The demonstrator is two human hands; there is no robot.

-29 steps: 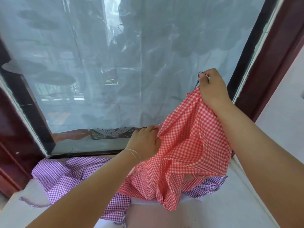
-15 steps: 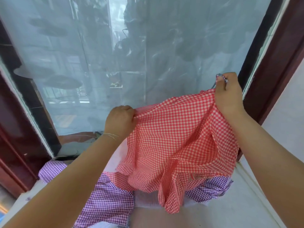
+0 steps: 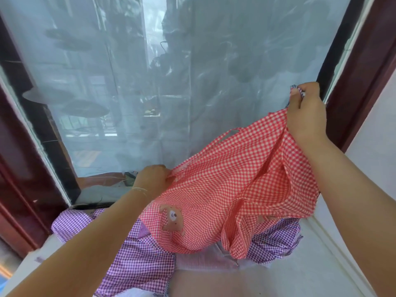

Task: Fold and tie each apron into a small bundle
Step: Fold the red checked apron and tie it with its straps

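A red-and-white checked apron hangs spread in the air between my two hands, above the surface. A small bear patch shows on its lower left part. My left hand grips the apron's left edge, low near the window sill. My right hand is raised at the upper right, pinching the apron's other corner together with a dark striped strap end. A purple-and-white checked apron lies crumpled on the white surface below, partly hidden by the red one.
A glass window with a sheer white curtain stands directly ahead, framed in dark red wood. A white wall runs along the right. The white surface extends toward me at the bottom.
My right hand has moved further right and kept high; my left hand dropped lower, so the red apron now stretches wider and slants, showing the bear patch.
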